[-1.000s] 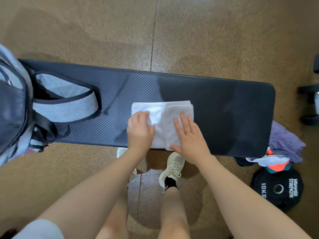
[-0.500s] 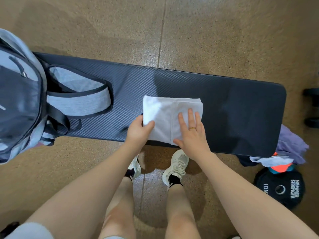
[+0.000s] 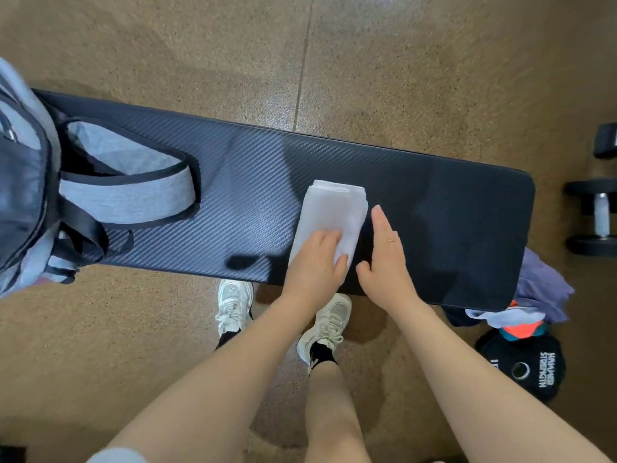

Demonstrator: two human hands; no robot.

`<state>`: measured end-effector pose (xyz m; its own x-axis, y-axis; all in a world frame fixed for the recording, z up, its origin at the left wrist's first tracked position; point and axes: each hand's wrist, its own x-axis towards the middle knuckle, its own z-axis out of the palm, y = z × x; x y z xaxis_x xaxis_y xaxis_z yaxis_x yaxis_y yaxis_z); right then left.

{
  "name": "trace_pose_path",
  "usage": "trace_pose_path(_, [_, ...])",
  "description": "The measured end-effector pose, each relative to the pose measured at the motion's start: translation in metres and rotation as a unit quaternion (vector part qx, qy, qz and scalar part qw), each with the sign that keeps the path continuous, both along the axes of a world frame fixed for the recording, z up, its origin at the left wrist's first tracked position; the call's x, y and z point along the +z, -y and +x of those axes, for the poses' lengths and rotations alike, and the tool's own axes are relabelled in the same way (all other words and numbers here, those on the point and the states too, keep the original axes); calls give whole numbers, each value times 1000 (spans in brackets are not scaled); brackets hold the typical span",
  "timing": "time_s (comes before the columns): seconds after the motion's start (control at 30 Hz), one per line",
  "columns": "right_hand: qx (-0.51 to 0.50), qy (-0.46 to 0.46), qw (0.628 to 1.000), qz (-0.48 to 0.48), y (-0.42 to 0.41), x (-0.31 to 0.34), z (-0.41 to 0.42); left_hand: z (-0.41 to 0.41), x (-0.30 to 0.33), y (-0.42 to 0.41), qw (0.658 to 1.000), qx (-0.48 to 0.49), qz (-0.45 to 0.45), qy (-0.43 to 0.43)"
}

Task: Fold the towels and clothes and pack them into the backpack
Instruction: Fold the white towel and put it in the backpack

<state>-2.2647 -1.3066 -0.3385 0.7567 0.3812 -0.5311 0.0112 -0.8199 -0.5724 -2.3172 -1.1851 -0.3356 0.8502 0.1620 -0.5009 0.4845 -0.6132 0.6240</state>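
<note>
Towel [image 3: 334, 215] folded into narrow strip, lying mid-surface [image 3: 450, 212], long axis 12-to-6. Your left hand [image 3: 315, 262] presses flat on its 6 o'clock end, grasping nothing. Your right hand [image 3: 387, 255] open, edge-on, just beside towel at 3 o'clock, fingers straight. Backpack [image 3: 26, 195] at surface's 9 o'clock end, straps toward towel, well apart. Clothes [image 3: 541, 295] heaped off surface's corner at 4 o'clock, above weight plate [image 3: 527, 365].

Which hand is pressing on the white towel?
The left hand presses the folded white towel; the right hand lies flat beside it on the black bench.
</note>
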Motion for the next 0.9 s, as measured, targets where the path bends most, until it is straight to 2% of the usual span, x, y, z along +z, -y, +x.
trace_pose_path(0.03, [23, 18, 999, -26, 8, 5, 4, -4, -5, 2, 999, -27, 34, 15])
trace_pose_path(0.1, [139, 123, 982, -21, 15, 13, 11, -17, -16, 5, 992, -81, 80, 62])
trace_pose_path(0.17, [294, 198, 935, 15, 14, 11, 17, -37, -29, 7, 974, -168, 125, 86])
trace_pose_path(0.23, [422, 215, 881, 29, 4, 1, 20, -56, -41, 6, 953, -232, 163, 110])
trace_pose_path(0.33, [522, 223, 824, -3, -14, -17, 31, -71, -45, 0, 944, -259, 166, 119])
trace_pose_path(0.47, [558, 212, 802, -43, -21, -37, 65, -76, -43, -6, 955, -208, 162, 138])
trace_pose_path(0.63, [483, 269, 828, -93, -19, -37, 86, -72, -50, -17, 960, -143, 140, 198])
trace_pose_path(0.73, [525, 309, 792, -34, -3, -33, 79, -69, -54, -22, 970, -110, 105, 190])
trace_pose_path(0.8, [560, 270, 783, 9, 11, -31, 71, -68, -59, -25, 970, -106, 89, 198])
trace_pose_path(0.9, [581, 242, 777, -4, 19, -37, 73, -65, -69, -26, 967, -99, 102, 212])
